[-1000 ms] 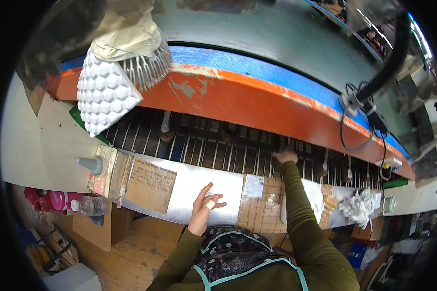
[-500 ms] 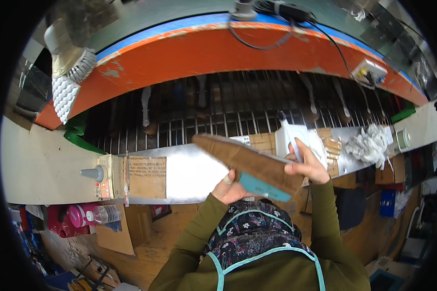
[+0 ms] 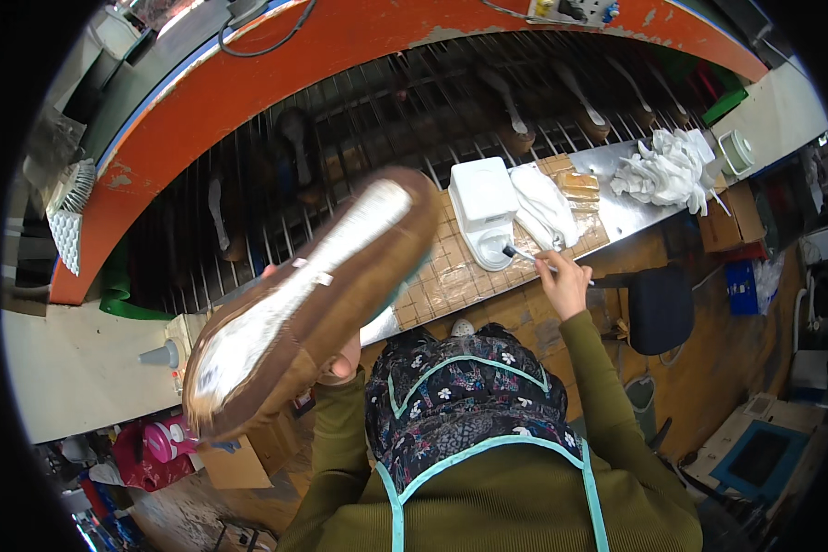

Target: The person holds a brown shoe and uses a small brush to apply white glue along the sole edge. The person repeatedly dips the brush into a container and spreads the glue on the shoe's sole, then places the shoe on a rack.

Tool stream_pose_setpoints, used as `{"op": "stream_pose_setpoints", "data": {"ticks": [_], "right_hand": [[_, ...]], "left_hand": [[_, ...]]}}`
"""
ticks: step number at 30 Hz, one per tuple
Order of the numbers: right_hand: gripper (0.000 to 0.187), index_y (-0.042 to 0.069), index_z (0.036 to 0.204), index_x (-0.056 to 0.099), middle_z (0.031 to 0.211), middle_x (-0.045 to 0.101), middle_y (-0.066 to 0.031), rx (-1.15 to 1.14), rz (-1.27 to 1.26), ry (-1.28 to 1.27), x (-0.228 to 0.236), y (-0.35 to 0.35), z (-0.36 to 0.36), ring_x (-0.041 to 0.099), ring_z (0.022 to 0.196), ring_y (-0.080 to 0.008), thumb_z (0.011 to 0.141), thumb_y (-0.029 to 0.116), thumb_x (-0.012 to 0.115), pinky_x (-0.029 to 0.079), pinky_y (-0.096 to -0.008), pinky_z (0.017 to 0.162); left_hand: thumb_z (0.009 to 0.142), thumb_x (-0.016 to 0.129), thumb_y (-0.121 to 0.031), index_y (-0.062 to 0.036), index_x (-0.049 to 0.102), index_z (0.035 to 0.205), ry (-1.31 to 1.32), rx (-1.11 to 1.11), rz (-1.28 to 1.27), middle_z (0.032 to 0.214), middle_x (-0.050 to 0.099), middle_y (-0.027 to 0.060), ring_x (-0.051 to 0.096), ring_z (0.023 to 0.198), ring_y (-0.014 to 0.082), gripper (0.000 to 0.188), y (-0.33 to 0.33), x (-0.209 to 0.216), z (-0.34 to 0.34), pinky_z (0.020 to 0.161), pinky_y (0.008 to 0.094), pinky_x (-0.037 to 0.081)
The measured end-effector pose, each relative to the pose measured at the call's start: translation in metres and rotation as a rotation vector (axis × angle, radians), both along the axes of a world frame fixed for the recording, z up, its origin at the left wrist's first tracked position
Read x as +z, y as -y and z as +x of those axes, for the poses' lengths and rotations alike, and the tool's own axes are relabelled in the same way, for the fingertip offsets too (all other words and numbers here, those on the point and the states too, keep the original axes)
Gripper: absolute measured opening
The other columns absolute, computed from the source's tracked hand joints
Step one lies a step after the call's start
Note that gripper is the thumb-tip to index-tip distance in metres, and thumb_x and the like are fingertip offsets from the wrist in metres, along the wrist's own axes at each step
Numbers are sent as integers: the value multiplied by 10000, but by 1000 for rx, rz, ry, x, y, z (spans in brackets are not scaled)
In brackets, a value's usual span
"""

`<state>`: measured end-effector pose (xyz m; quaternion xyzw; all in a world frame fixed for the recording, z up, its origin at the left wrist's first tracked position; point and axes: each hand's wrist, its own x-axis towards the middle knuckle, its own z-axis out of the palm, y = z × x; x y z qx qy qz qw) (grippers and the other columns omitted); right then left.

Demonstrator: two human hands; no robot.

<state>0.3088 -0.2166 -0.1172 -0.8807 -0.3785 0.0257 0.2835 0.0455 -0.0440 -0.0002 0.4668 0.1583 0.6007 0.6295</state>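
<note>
A brown shoe upper (image 3: pixel 354 267), pulled over a teal last, is tilted with its underside toward me; a long whitish strip runs down the middle of that underside. My left hand (image 3: pixel 342 361) grips it from beneath, most of the fingers hidden behind it. To the right, my right hand (image 3: pixel 566 283) pinches the thin handle of a small brush (image 3: pixel 524 254). The brush's dark tip is at the shallow dish in front of a white plastic dispenser (image 3: pixel 485 195). Next to the dispenser lies a folded white cloth (image 3: pixel 545 204).
Under the dispenser, brown cardboard (image 3: pixel 437 279) covers part of the metal ledge. Crumpled white material (image 3: pixel 664 175) and a pale round container (image 3: pixel 735 153) occupy its right end. Behind runs a rack of metal rods (image 3: pixel 359 120) beneath an orange beam (image 3: pixel 207 120). A dark stool (image 3: pixel 661 311) stands right.
The shoe upper has swung left and turned so its underside faces me. My right hand has come off it and lowered the brush to the dish. The view has shifted.
</note>
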Motion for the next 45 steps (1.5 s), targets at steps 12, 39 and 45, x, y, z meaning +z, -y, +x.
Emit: {"op": "stream_pose_setpoints", "data": {"ticks": [12, 39, 45], "right_hand": [[57, 169, 812, 725, 742, 650, -56, 67, -47, 210, -20, -27, 9, 615, 717, -255, 783, 205, 692, 335, -414, 785], [248, 52, 1004, 734, 977, 555, -55, 576, 811, -364, 202, -47, -59, 566, 734, -86, 776, -41, 711, 467, -197, 621], [238, 63, 1019, 733, 948, 540, -34, 575, 841, -281, 205, -73, -53, 550, 767, -86, 795, -16, 710, 455, -194, 602]], "left_hand": [[792, 586, -417, -110, 257, 1458, 381, -470, -236, 1484, 282, 163, 369, 1318, 311, 804, -76, -21, -59, 1078, 464, 364], [836, 638, -122, -225, 537, 1168, -153, 42, 744, 1412, 409, 192, 328, 1298, 543, 362, -50, 10, 55, 1058, 604, 351], [815, 671, -152, -274, 557, 1131, -246, 102, 835, 1359, 485, 142, 353, 1272, 561, 357, -38, 15, 51, 1048, 621, 351]]}}
